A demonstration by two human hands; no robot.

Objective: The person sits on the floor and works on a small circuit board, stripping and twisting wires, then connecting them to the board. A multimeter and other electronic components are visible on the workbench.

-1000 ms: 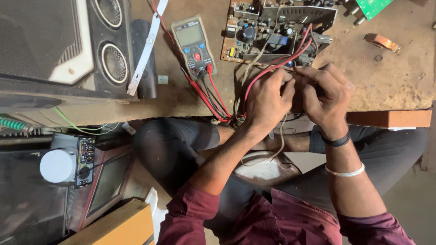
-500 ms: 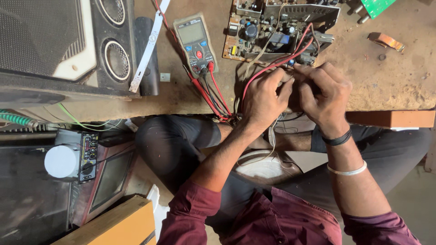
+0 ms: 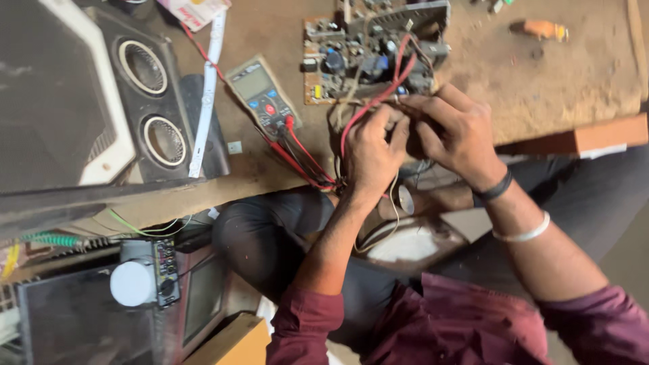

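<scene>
My left hand [image 3: 370,152] and my right hand [image 3: 451,132] are pressed together at the near edge of a wooden workbench [image 3: 581,74], fingers curled around a bundle of red and pale wires [image 3: 370,111]. The wires run up to a brown circuit board [image 3: 358,51] crowded with components just beyond my hands. What sits between my fingers is hidden. A grey multimeter [image 3: 262,94] lies to the left of my left hand, its red and black leads [image 3: 304,159] trailing toward my wrist.
A black speaker cabinet [image 3: 145,108] with two round cones fills the bench's left side, with a white strip [image 3: 206,88] lying beside it. An orange-handled tool [image 3: 541,28] rests at the far right. Below the bench sit old electronics, a white round part [image 3: 133,282] and a yellow box [image 3: 236,341].
My hands stay locked on the wires with small finger shifts. The camera view has tilted and drifted, so the bench and board sit slightly differently in the picture.
</scene>
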